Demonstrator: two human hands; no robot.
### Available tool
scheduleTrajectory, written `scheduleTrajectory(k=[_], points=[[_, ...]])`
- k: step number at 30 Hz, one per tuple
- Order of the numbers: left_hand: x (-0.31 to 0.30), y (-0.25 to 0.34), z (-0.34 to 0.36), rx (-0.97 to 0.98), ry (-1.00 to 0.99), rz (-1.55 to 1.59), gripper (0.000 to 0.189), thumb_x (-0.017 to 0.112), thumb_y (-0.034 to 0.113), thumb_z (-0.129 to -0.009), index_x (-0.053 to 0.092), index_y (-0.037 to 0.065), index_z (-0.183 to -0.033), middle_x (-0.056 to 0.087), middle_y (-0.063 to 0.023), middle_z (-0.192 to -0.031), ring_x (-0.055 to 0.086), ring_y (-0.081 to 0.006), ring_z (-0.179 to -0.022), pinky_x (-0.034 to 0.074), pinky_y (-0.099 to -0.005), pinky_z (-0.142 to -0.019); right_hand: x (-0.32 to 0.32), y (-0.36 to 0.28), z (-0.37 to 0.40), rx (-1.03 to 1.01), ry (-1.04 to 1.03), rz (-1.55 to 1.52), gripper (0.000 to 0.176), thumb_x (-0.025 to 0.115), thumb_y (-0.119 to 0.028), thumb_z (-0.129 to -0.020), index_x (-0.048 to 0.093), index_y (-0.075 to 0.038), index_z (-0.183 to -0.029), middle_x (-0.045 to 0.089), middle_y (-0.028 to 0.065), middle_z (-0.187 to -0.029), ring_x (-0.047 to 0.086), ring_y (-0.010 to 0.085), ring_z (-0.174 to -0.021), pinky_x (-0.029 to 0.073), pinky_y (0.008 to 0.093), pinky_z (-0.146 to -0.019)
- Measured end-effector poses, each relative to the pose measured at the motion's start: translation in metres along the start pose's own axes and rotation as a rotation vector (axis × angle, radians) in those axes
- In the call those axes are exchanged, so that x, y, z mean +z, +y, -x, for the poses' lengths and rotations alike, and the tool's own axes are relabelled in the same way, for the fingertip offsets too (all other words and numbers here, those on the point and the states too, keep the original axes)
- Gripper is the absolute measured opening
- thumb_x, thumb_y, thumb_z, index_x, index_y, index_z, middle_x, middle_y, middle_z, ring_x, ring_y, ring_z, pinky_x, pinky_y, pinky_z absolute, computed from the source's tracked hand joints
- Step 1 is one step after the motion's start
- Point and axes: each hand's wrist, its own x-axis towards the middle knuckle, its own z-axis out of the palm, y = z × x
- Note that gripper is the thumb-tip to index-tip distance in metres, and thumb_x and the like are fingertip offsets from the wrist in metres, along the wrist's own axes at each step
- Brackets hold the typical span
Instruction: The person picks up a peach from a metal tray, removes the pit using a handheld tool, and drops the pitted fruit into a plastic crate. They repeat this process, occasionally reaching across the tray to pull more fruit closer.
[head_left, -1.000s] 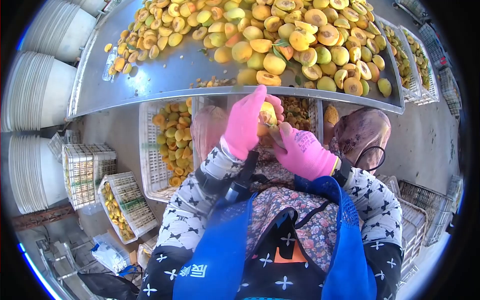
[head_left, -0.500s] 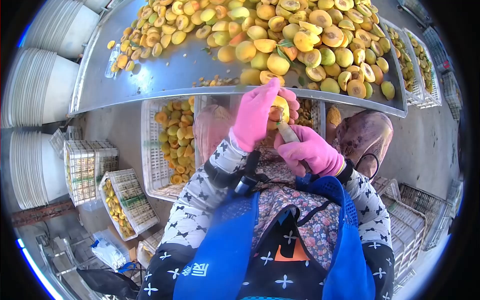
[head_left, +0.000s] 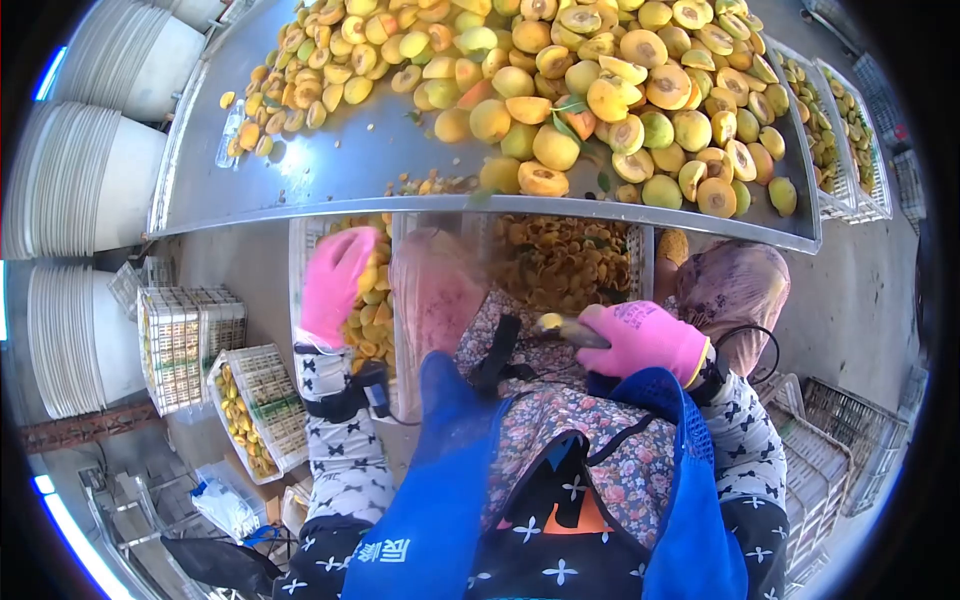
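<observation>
My left hand (head_left: pixel 338 285), in a pink glove, is over the left crate (head_left: pixel 296 265), its fingers apart and slightly bent. Halved yellow peaches (head_left: pixel 370 325) fill this crate, some right beside my fingers. My right hand (head_left: pixel 645 340), also gloved in pink, is closed around a short grey-handled pitting tool (head_left: pixel 575 332) above my lap. The tool points left, with a yellowish tip. Behind it, between my knees, a second crate (head_left: pixel 640 250) holds brown pits and scraps (head_left: pixel 560 265).
A metal table (head_left: pixel 330 165) with a raised rim bears a heap of halved peaches (head_left: pixel 600 90) and a plastic bottle (head_left: pixel 230 132). Stacked white tubs (head_left: pixel 85 180) stand at left. Fruit crates (head_left: pixel 258 410) are at lower left, more crates (head_left: pixel 810 450) at right.
My left hand has moved from the middle, down and left to the crate; the peach half is gone from between my hands. My right hand has dropped slightly, still gripping the tool.
</observation>
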Motion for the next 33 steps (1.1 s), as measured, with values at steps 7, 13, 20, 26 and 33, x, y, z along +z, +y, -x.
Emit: scheduleTrajectory(k=[7, 13, 20, 26, 33], points=[[0.056, 0.09, -0.099, -0.369, 0.099, 0.415, 0.04, 0.071, 0.041, -0.086, 0.071, 0.004, -0.101, 0.068, -0.0139, -0.1, 0.064, -0.0299, -0.096, 0.051, -0.0415, -0.085, -0.016, 0.032, -0.012, 0.21, 0.292, 0.355, 0.029, 0.066, -0.03, -0.086, 0.054, -0.005, -0.095, 0.064, 0.0175, -0.078, 0.064, 0.0376, -0.073, 0.05, 0.0482, -0.064], [0.151, 0.112, -0.13, -0.121, 0.181, 0.042, 0.042, 0.078, 0.044, -0.072, 0.069, 0.007, -0.088, 0.063, -0.0153, -0.094, 0.059, -0.0382, -0.093, 0.048, -0.0498, -0.084, -0.037, -0.001, 0.019, 0.08, 0.291, 0.4, 0.03, 0.064, -0.033, -0.087, 0.063, -0.009, -0.106, 0.065, 0.0122, -0.085, 0.065, 0.0343, -0.075, 0.053, 0.0461, -0.063], [0.148, 0.152, -0.137, -0.129, 0.183, 0.345, 0.029, 0.065, 0.019, -0.081, 0.059, 0.007, -0.107, 0.062, -0.0156, -0.107, 0.06, -0.0358, -0.101, 0.047, -0.0469, -0.087, 0.009, 0.056, 0.013, 0.248, 0.379, 0.609, 0.028, 0.062, -0.03, -0.09, 0.057, -0.009, -0.107, 0.063, 0.011, -0.08, 0.065, 0.0329, -0.067, 0.052, 0.043, -0.056], [0.151, 0.121, -0.15, -0.468, -0.223, 0.682, 0.049, 0.074, 0.028, -0.075, 0.059, 0.001, -0.112, 0.064, -0.0199, -0.113, 0.062, -0.0365, -0.102, 0.05, -0.0442, -0.088, -0.008, -0.001, 0.02, 0.179, 0.371, 0.448, 0.025, 0.059, -0.029, -0.09, 0.054, -0.012, -0.107, 0.064, 0.0123, -0.086, 0.065, 0.0337, -0.077, 0.052, 0.0473, -0.063], [0.081, 0.129, -0.131, -0.379, 0.235, 1.571, 0.037, 0.062, 0.004, -0.085, 0.061, -0.002, -0.121, 0.063, -0.0112, -0.122, 0.062, -0.0211, -0.108, 0.05, -0.0333, -0.094, -0.011, 0.005, 0.012, 0.006, 0.702, 0.163, 0.03, 0.067, -0.019, -0.088, 0.062, -0.008, -0.116, 0.067, 0.0128, -0.094, 0.067, 0.0307, -0.086, 0.054, 0.0381, -0.073]])
